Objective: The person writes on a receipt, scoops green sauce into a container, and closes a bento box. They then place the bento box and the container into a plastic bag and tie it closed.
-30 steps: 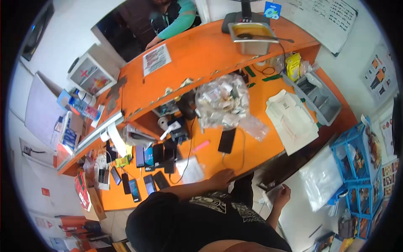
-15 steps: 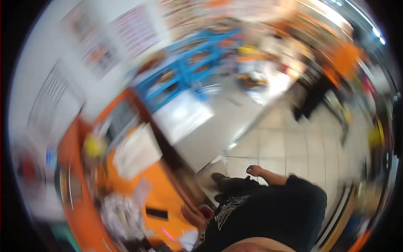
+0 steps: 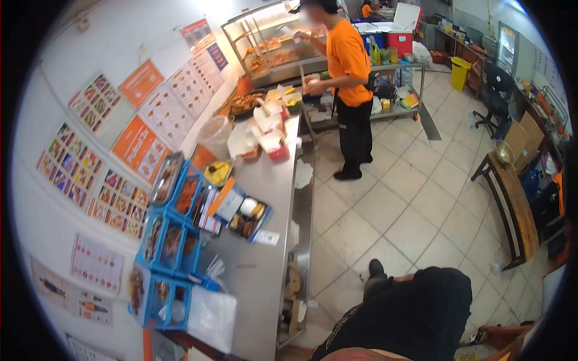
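Neither of the wearer's hands shows in this view, so I cannot tell whether they are spread, curled or holding anything. What shows of the wearer is a black shirt (image 3: 409, 313) at the bottom edge and one dark shoe (image 3: 376, 269) on the pale tiled floor (image 3: 415, 204).

Nearest the wearer, to the left, runs one long stainless steel desk (image 3: 265, 265) against the white wall. At its near end lies one clear plastic bag (image 3: 211, 319), flat and crumpled. Beside it stands a stack of blue plastic crates (image 3: 165, 253), at least three of them, filled with packets I cannot make out. Next comes one blue tray (image 3: 250, 218) with a round white lid and small brown items in it, and a small white slip (image 3: 266, 237) just beside it on the bare steel. Farther along the desk sits one translucent plastic tub (image 3: 215, 136), then a cluster of red-and-white paper food boxes (image 3: 271, 129), too jumbled to count.

On the wall hang several orange and white menu posters (image 3: 141, 138); I count at least seven.

One co-worker in an orange shirt (image 3: 348, 54) and black trousers stands at the far end by one glass food display case (image 3: 274, 48), both hands raised at it. On the right stands one wooden side table (image 3: 515, 198) with a metal bowl (image 3: 504, 151) on it, and one black office chair (image 3: 495, 96) is farther back.
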